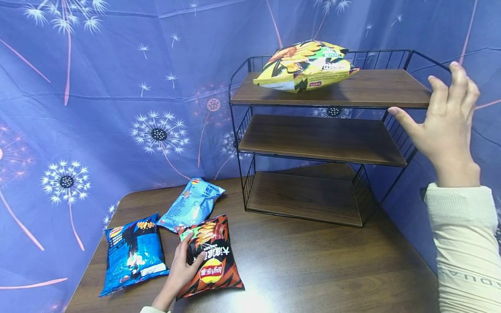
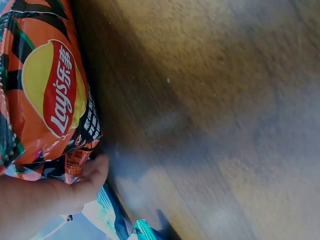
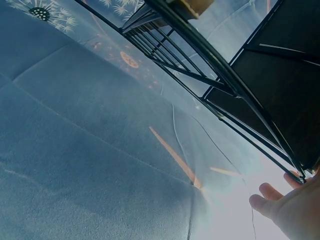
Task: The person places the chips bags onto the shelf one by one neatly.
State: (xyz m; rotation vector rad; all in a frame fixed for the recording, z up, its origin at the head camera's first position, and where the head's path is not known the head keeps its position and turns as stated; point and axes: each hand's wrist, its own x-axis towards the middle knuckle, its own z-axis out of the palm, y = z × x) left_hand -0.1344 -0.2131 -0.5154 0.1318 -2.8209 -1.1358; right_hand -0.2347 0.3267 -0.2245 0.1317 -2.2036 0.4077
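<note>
With its thumb on the front and its fingers along the side, my left hand (image 1: pixel 183 266) grips a black and red-orange Lay's chip bag (image 1: pixel 214 271) lying on the table. The left wrist view shows the same chip bag (image 2: pixel 47 85) close up, with the hand (image 2: pixel 75 192) at its end. My right hand (image 1: pixel 450 117) is at the upper right corner of a three-tier rack (image 1: pixel 321 154), fingers spread. In the right wrist view, the right hand's fingers (image 3: pixel 270 192) are beside the black wire frame; whether they press on it I cannot tell.
A yellow chip bag (image 1: pixel 307 65) lies on the top shelf. Left of the held bag are a dark blue chip bag (image 1: pixel 135 254) and a light blue chip bag (image 1: pixel 192 204) on the wooden table (image 1: pixel 297 261). A blue dandelion-print cloth (image 1: pixel 117 100) hangs behind.
</note>
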